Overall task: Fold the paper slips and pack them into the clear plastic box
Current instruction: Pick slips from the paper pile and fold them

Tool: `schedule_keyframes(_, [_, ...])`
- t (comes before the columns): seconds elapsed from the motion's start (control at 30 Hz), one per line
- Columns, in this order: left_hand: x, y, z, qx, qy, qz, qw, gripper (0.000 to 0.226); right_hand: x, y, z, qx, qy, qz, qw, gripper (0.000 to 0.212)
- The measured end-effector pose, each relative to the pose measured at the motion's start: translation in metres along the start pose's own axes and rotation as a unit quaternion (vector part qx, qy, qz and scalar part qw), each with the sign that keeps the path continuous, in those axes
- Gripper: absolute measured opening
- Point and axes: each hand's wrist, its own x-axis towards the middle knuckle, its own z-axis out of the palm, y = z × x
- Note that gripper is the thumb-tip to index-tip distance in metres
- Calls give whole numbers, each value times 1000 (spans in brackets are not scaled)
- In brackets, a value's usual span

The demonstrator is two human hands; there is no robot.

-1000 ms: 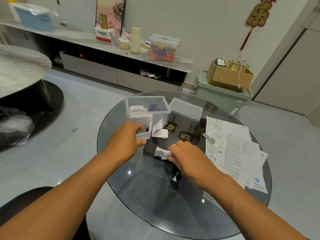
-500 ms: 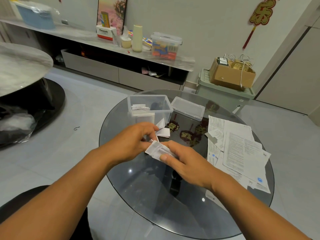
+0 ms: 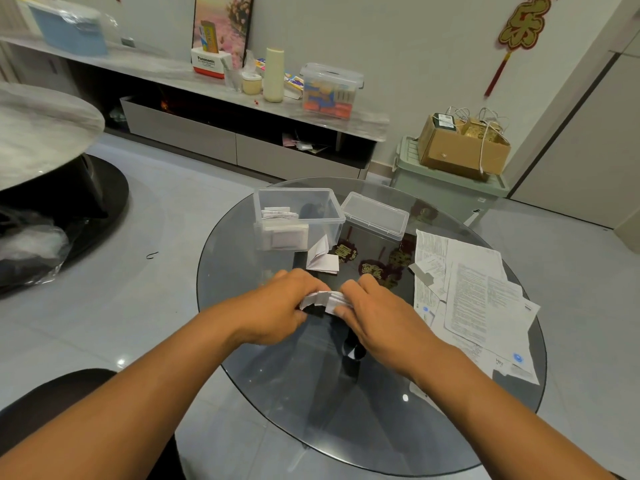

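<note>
- Between your two hands, low over the glass surface (image 3: 263,403), sits the paper slip (image 3: 323,299) you are working on; your left hand (image 3: 277,306) pinches its left end and your right hand (image 3: 377,310) pinches its right end, fingers curled over the edges.
- That slip looks partly folded, with several layers showing at its edge; you appear to be mid-crease, so this one is not yet ready to pack.
- Just beyond your grip and slightly right, one folded slip (image 3: 322,259) lies on the surface, sprung half open, touching or nearly touching the box's near wall; it is folded but not packed.
- Farther beyond your grip, the clear plastic box (image 3: 298,202) stands open with a small stack of folded slips (image 3: 282,226) against its left side. Much of its floor shows bare, so you seem to have plenty of room.
- Right of the box, apart from it, lies the lid (image 3: 375,216), not yet fitted.
- Well to the right of your grip, a spread of unfolded printed sheets (image 3: 478,296) overlaps on the surface. By this showing you are early to midway: a few slips packed, one waiting, one in hand, most paper untouched.
</note>
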Motion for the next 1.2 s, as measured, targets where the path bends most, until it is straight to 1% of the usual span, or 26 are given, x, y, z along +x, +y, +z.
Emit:
schedule_keyframes(0.1, [3, -1, 6, 1, -5, -11, 1000, 37, 2, 0, 5, 31, 8, -17, 999, 27])
schedule_keyframes(0.23, [7, -5, 9, -27, 21, -11, 999, 26, 5, 2, 6, 13, 23, -11, 1000, 36])
schedule_keyframes(0.33, [7, -10, 2, -68, 44, -25, 996, 22, 5, 6, 6, 26, 27, -8, 999, 37])
schedule_keyframes(0.43, [5, -13, -4, -98, 30, -28, 994, 23, 4, 10, 9, 59, 24, -37, 997, 36])
schedule_keyframes(0.53, [6, -10, 2, -129, 20, -8, 991, 25, 6, 7, 11, 87, 18, -61, 994, 51])
schedule_keyframes(0.6, [9, -7, 8, -108, 39, 8, 993, 24, 7, 2, 11, 105, 15, -62, 992, 54])
schedule_keyframes(0.67, [12, -5, 12, -71, 54, 13, 996, 22, 7, 2, 10, 107, 11, -62, 992, 49])
schedule_keyframes(0.73, [12, -5, 13, -55, 48, 12, 997, 22, 7, 3, 8, 85, 7, -60, 995, 33])
schedule_keyframes(0.77, [11, -5, 10, -69, 40, 4, 997, 22, 8, 3, 7, 72, 5, -54, 996, 26])
schedule_keyframes(0.8, [11, -5, 6, -102, 38, -8, 994, 22, 9, 2, 6, 60, 4, -48, 997, 24])
schedule_keyframes(0.83, [13, -6, 2, -144, 52, -18, 988, 24, 9, 2, 5, 53, 5, -44, 998, 24])
schedule_keyframes(0.87, [16, -7, -3, -183, 90, -27, 979, 25, 9, 1, 5, 50, 6, -39, 998, 24])
schedule_keyframes(0.93, [29, -13, -7, -205, 205, -51, 956, 23, 10, 2, 4, 66, 11, -19, 998, 24])
schedule_keyframes(0.97, [35, -14, -7, -186, 249, -59, 949, 23, 10, 3, 4, 90, 16, -5, 996, 24])
schedule_keyframes(1.0, [41, -14, -4, -152, 272, -63, 948, 25, 10, 5, 4, 116, 22, 10, 993, 23])
schedule_keyframes(1.1, [54, -14, 9, -41, 273, -46, 960, 43, 10, 11, 4, 171, 50, 48, 983, 19])
schedule_keyframes(1.13, [57, -15, 12, -11, 274, -42, 961, 43, 9, 15, 4, 184, 56, 59, 979, 20])
schedule_keyframes(1.2, [63, -17, 14, 35, 285, -42, 957, 25, 8, 24, 4, 200, 68, 82, 974, 21])
